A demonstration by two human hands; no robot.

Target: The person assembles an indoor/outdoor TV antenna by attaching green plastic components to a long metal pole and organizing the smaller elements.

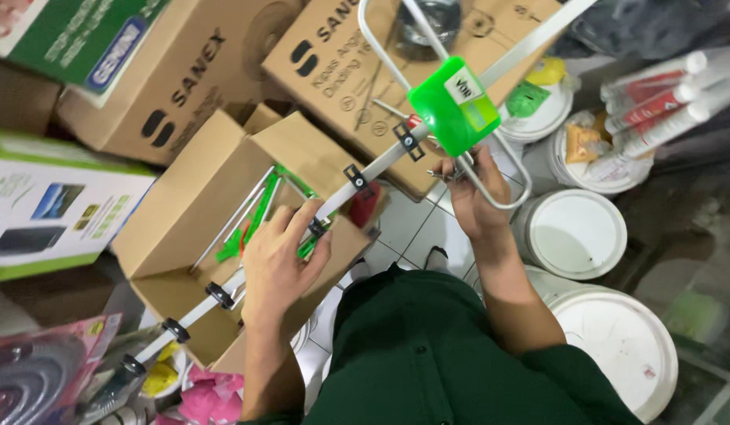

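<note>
I hold a long silver antenna boom (381,167) that runs from lower left to upper right, with black clamps along it. My left hand (282,264) grips the boom near its middle, above an open cardboard box (184,205). My right hand (475,197) pinches a small metal part just below the green plastic housing (453,106) mounted on the boom, next to a bent metal loop (510,177). Inside the box lie green pieces and thin metal rods (251,216).
Closed cardboard cartons (192,71) are stacked at the top. White lidded buckets (573,232) stand at the right, with sealant tubes (656,98) above them. A white printed box (50,205) sits at left and pink packaging (42,370) at lower left.
</note>
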